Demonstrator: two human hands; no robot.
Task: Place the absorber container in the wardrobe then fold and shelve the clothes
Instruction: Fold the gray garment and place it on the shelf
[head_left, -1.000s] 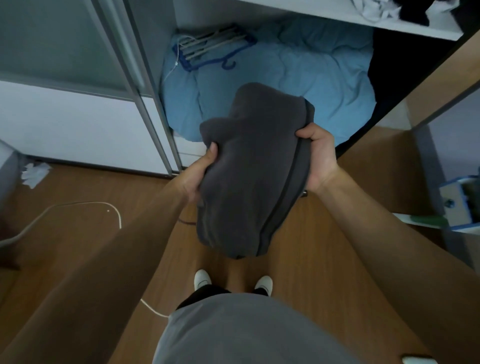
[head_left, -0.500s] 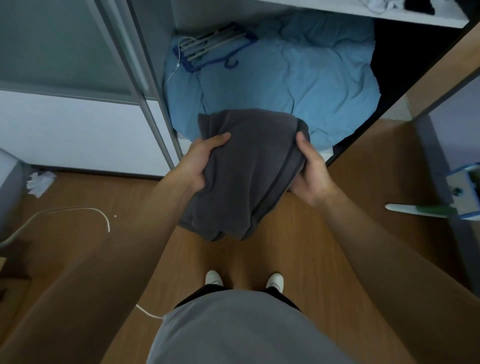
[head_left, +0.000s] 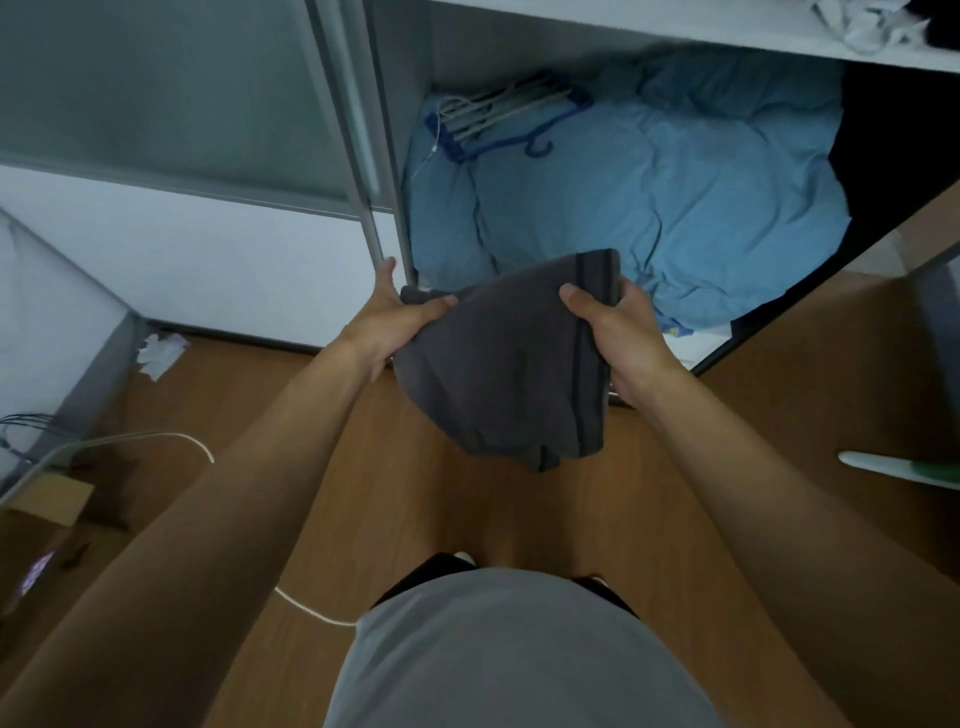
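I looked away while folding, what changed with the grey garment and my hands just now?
The dark grey garment was drawn from a tall bundle into a shorter, flatter fold, held lower. The left hand shifted from under it to pinching its left corner; the right hand kept gripping the right edge. Blue bedding and hangers stayed in the wardrobe.

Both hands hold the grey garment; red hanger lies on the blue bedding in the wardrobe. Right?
No: the head view shows the hanger is blue, not red, on the bedding. Left hand and right hand hold the garment.

head-worn view, facing down, close over hands (head_left: 613, 332)
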